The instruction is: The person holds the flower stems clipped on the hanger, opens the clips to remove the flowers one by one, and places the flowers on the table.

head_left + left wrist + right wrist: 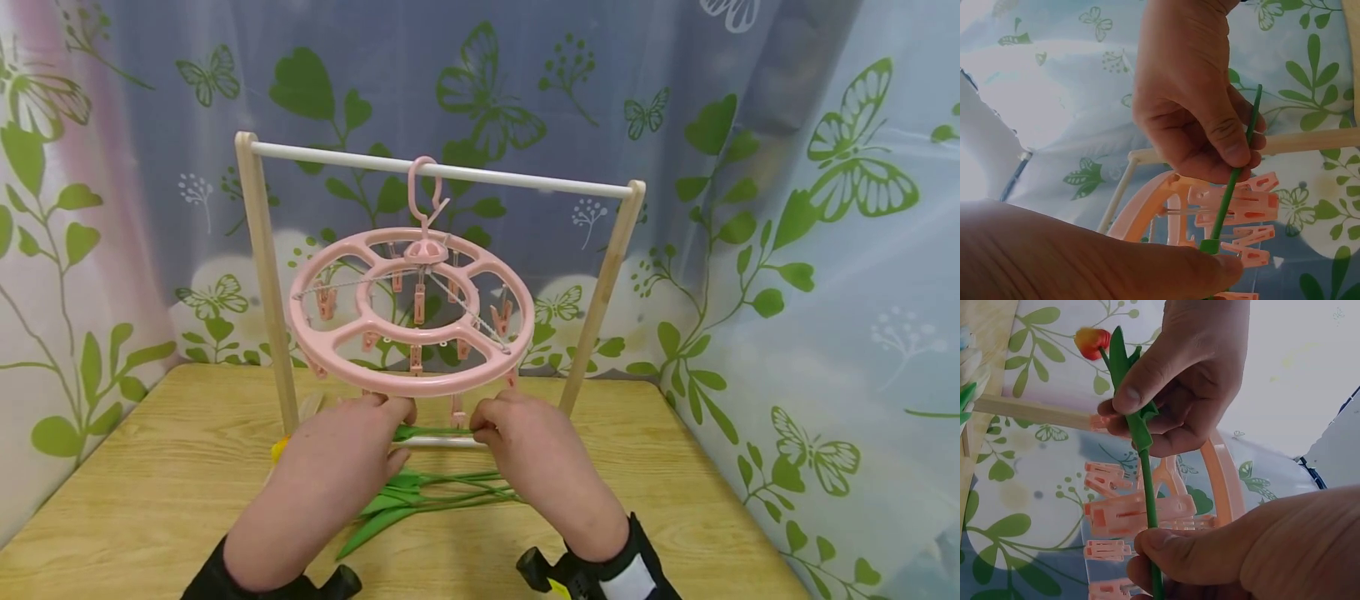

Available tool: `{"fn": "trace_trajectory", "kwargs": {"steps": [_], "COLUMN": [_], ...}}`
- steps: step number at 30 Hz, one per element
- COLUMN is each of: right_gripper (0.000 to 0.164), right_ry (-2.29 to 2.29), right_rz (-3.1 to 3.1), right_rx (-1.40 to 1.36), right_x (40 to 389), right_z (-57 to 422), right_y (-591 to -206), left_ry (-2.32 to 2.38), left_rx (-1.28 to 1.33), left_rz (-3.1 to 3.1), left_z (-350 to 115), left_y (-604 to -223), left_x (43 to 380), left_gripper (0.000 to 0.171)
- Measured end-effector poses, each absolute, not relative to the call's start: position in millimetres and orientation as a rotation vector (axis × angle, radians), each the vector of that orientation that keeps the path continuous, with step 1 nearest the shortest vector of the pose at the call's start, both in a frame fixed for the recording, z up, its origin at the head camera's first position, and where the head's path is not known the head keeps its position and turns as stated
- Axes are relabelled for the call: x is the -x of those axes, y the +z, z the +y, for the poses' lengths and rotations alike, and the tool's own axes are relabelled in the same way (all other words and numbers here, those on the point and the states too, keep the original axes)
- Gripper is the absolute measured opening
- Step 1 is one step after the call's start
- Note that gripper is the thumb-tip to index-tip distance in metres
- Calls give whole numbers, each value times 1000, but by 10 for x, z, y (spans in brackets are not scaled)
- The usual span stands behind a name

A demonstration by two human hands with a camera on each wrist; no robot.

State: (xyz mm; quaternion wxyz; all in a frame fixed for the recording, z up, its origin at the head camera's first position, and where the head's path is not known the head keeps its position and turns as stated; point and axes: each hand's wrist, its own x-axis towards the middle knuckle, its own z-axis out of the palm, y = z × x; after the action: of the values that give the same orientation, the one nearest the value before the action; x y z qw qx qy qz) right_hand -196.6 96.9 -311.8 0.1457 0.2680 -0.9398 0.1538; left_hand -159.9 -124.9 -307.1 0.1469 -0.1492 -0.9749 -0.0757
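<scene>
Both hands hold one artificial tulip [1149,487] sideways, just under the front rim of a pink round clip hanger [412,383]. My left hand [345,442] pinches the stem at its green leaves, thumb on top; the red-and-yellow bloom [1092,344] sticks out past it in the right wrist view. Farther down the stem, my right hand [536,454] pinches it between thumb and fingers. Pink clothespins [1141,514] dangle from the hanger close behind the stem. Below the hands, several more green stems with leaves [450,492] lie on the table.
The hanger's hook [424,187] hangs on a white rod [525,178] between two wooden posts [606,292]. A lower white bar [442,442] crosses behind the hands. White and bluish blooms [969,375] show at the right wrist view's left edge. A patterned curtain [750,250] surrounds the wooden table [637,500].
</scene>
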Motion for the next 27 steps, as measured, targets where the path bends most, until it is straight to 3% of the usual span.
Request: {"fn": "trace_trajectory", "kwargs": {"steps": [27], "right_gripper": [4], "right_ry": [366], "right_rz": [-2671], "right_rx": [-740], "right_x": [2080], "right_z": [883], "right_y": [-3274], "left_ry": [-130], "left_rx": [420], "left_rz": [-2817], "left_z": [-1209], "left_y": [-3118], "left_x": [1721], "left_gripper": [11]}}
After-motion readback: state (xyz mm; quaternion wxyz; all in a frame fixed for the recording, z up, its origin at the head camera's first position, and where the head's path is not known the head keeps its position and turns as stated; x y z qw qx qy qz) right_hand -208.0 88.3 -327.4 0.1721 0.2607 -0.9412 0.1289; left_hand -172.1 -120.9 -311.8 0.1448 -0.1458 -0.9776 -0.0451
